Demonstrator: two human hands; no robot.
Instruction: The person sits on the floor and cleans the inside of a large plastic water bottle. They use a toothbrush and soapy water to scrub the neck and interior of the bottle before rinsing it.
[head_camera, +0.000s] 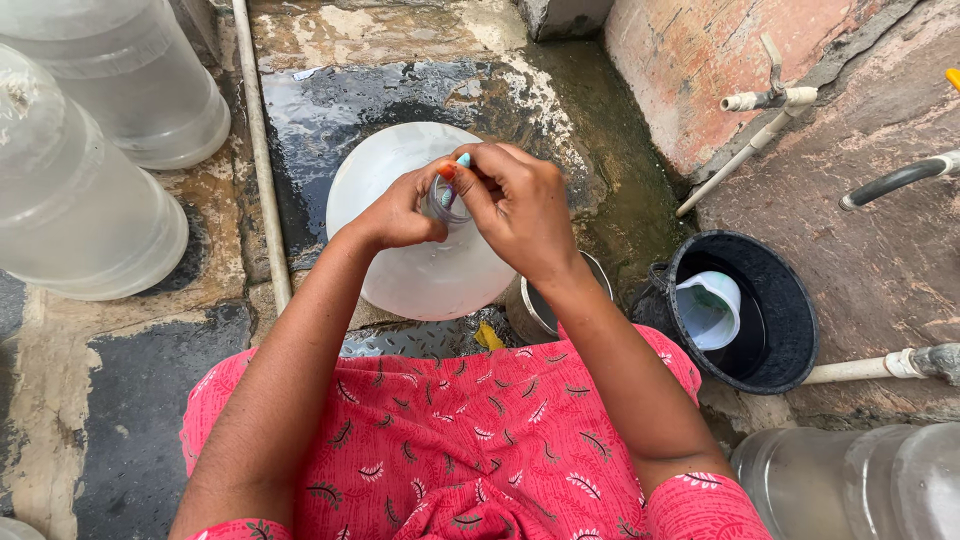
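On the wet stone floor (330, 110), our left hand (400, 212) fingers grip the water jug (420, 270) neck; right hand (520, 205) fingers pinch a small brush (458, 166) above it.

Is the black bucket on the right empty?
No, the black bucket holds a white jug lying inside it against the dark interior.

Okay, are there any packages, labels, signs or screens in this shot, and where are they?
No labels, signs or screens show; only unmarked containers.
Big clear jug: centre, round, translucent white; left hand and right hand at its neck.
Two clear jugs: upper left.
Black bucket: right, holding a white jug.
Clear jugs: bottom right.
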